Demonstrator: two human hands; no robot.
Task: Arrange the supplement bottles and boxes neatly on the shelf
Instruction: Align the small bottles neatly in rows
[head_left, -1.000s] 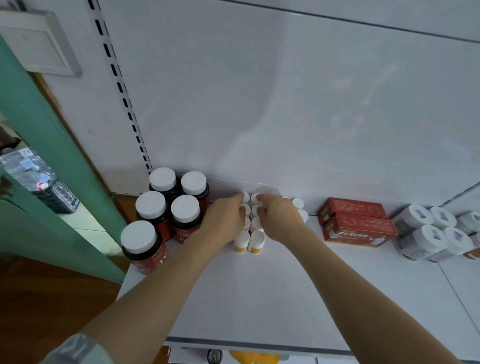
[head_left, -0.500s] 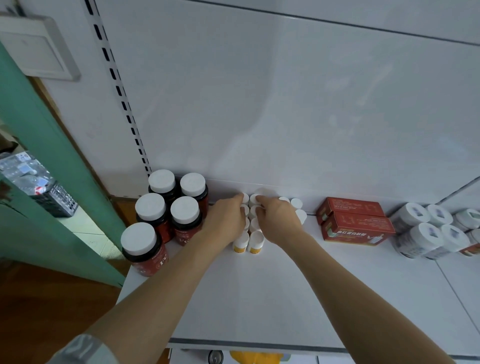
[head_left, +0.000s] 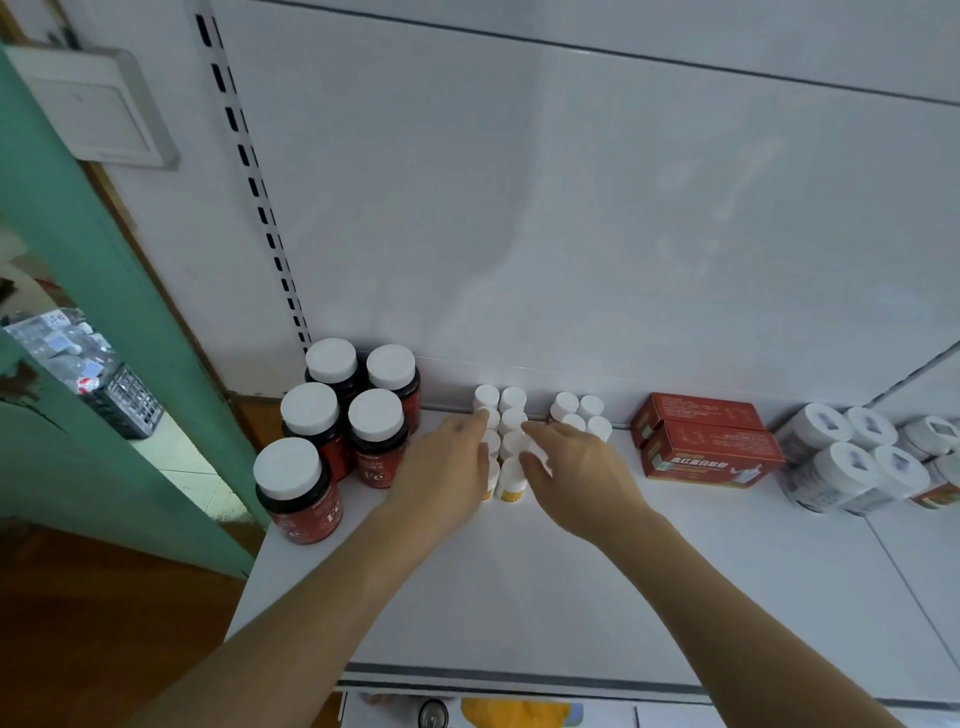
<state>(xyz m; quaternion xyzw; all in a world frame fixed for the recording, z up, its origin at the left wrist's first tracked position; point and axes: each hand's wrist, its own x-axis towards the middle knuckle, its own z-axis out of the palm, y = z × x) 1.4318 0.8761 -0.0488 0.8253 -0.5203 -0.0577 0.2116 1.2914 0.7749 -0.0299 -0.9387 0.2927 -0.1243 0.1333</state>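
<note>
Far left on the white shelf (head_left: 519, 597): five dark red iron-supplement bottles (head_left: 374, 436), white-capped, clustered. Left hand (head_left: 441, 467) now drawn back from the rear caps, fingers relaxed and spread, touching the small yellow-based bottles (head_left: 511, 441). Two files there, roughly eight, now straight, so likely finished. Right hand (head_left: 576, 478) likewise pulled back, loose, gripping nothing. Further right, four small white-capped bottles (head_left: 579, 413) newly uncovered. Then two red boxes (head_left: 706, 441), stacked. Far right, white jars (head_left: 852, 462), at least six.
</note>
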